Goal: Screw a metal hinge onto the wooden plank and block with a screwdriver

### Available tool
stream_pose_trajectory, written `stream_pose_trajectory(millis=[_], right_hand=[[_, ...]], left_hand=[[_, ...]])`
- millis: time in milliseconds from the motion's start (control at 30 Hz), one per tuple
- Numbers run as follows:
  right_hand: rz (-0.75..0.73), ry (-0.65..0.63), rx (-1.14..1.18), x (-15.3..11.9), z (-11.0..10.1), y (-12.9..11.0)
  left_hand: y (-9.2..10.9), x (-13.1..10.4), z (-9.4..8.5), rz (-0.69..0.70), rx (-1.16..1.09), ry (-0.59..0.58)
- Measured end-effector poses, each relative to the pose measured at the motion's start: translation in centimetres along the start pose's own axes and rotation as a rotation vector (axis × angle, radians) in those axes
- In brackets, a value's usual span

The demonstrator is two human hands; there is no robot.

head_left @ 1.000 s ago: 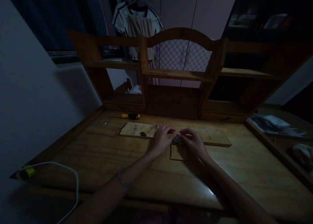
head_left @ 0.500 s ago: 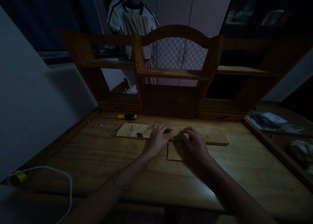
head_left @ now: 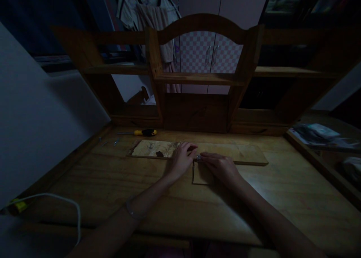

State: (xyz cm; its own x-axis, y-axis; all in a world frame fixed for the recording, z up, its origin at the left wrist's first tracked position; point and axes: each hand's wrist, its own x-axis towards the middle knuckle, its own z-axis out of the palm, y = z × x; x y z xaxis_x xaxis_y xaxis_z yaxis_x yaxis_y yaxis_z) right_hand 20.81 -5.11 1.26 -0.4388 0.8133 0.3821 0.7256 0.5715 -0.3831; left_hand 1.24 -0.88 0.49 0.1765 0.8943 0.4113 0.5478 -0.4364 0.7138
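A long wooden board (head_left: 248, 154) lies across the desk, its left part pale with dark marks. Against its front edge sits a small wooden piece (head_left: 202, 175). At their junction is a small metal part (head_left: 199, 158). My right hand (head_left: 221, 166) presses its closed fingertips on the metal part from the right. My left hand (head_left: 183, 158) rests on the board just left of it, with thumb and fingers curved and a gap between them; nothing shows in it.
A yellow and black screwdriver (head_left: 146, 132) lies at the back left, with small metal screws (head_left: 116, 141) nearby. A wooden shelf unit (head_left: 197, 78) stands along the desk's back. A white cable (head_left: 56, 196) loops at the front left.
The fingers of my right hand have flattened and come together over the metal part, moving slightly left. My left hand has stayed nearly in place. The camera view has shifted a little.
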Motion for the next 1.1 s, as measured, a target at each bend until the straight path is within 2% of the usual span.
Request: stream_pose_trajectory(millis=[1100], right_hand=[[0.030, -0.022, -0.037, 0.08, -0.20, 0.09]], left_hand=[[-0.42, -0.18, 0.48, -0.008, 0.054, -0.007]])
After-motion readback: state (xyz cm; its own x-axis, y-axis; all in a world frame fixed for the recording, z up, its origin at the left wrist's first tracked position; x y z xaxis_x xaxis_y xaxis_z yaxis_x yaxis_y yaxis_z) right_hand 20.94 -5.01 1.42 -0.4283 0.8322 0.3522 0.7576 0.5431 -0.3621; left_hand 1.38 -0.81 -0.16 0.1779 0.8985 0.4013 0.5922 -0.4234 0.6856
